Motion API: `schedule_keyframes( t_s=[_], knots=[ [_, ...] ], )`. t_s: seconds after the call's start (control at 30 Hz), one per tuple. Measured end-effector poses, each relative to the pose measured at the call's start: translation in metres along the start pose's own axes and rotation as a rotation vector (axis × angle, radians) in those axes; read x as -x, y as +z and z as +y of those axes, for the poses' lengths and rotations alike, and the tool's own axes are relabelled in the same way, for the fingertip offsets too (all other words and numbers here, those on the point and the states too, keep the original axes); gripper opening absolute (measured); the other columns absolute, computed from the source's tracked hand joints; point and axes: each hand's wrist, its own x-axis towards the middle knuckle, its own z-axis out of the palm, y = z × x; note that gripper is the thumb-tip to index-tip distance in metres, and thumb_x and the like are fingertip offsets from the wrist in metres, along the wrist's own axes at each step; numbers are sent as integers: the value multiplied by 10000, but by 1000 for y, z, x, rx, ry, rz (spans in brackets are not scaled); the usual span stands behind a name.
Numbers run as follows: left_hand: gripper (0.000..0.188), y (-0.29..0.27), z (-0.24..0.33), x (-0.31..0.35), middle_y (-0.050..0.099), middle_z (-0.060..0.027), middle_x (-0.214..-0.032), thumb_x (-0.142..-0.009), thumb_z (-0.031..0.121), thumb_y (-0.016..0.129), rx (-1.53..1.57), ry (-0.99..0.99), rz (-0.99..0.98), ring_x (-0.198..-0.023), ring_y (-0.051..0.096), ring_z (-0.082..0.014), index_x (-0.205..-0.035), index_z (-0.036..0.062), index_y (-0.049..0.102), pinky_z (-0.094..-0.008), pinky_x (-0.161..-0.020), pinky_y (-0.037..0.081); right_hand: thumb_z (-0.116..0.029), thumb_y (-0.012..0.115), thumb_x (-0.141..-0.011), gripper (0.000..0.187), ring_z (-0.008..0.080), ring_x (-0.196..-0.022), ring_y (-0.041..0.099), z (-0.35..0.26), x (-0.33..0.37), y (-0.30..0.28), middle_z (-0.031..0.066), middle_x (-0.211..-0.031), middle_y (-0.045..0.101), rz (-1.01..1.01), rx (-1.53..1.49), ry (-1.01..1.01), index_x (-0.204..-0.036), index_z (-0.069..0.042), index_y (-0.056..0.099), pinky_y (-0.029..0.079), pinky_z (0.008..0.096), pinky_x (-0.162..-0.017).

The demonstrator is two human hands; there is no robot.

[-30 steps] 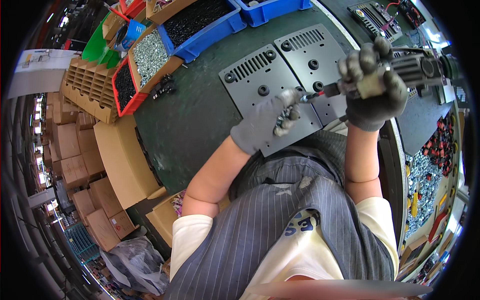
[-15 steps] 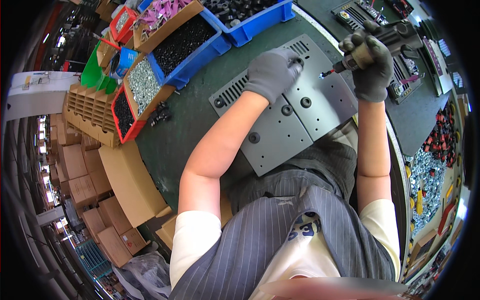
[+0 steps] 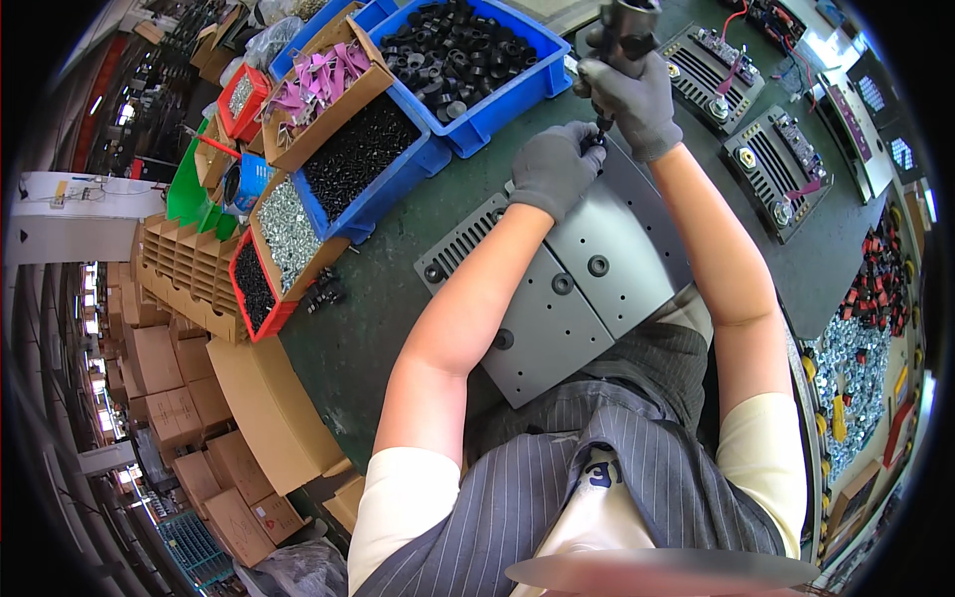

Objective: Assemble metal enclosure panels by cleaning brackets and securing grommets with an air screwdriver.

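Observation:
Two grey metal panels (image 3: 629,261) with slots and small holes lie side by side in front of me. Black round rubber feet (image 3: 597,266) sit on them in several places. At the far edge, my gloved left hand (image 3: 557,171) pinches another rubber foot against the panel; the fingertips partly hide it. My gloved right hand (image 3: 637,99) is closed around a power screwdriver (image 3: 633,20), held upright. Its bit points down at the foot between my left fingers; whether it touches a screw is hidden.
A blue bin (image 3: 487,117) of black rubber feet stands at the back, beside a blue bin (image 3: 350,204) of black screws. A carton (image 3: 288,159) holds purple pieces. Circuit assemblies (image 3: 771,179) lie at the right. A cardboard divider (image 3: 189,274) stands left.
My right hand has moved left with the screwdriver and turned it from sideways to upright over the left fingertips. My left hand stays at the panel's far edge. The whole view has shifted slightly.

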Motion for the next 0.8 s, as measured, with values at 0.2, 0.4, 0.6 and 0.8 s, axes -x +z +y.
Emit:
schedule_keyframes(
  t_s=[0.2, 0.4, 0.6, 0.8],
  knots=[
    [283, -3, -8, -2, 639, -105, -854, -791, 244, 605, 123, -23, 8, -789, 621, -237, -1033, 98, 605, -345, -683, 485, -108, 619, -741, 224, 98, -567, 544, 0, -2, 10, 51, -685, 578, -151, 130, 16, -931, -13, 549, 392, 205, -486],
    [339, -59, -15, 14, 525, -49, -822, -843, 142, 524, 1264, -461, 10, -608, 481, -107, -1145, -5, 486, -219, -478, 392, -122, 619, -738, 217, 95, -546, 534, 3, -6, 7, 55, -678, 578, -138, 94, 56, -917, -19, 554, 395, 207, -478],
    [300, -94, -30, 84, 469, -29, -813, -912, 166, 455, 1558, -576, -75, -576, 421, -34, -1145, -19, 492, -129, -397, 317, -134, 663, -727, 342, 93, -547, 543, -6, -13, 11, 56, -690, 586, -239, 56, 139, -1018, 0, 542, 405, 206, -478],
    [287, -102, -47, 132, 518, -51, -880, -896, 85, 413, 1833, -714, 120, -641, 492, -78, -1159, 19, 505, -167, -480, 397, -75, 625, -738, 329, 118, -554, 558, -6, -4, 5, 65, -707, 584, -121, -66, -54, -1038, 20, 528, 429, 220, -492]
  ],
)
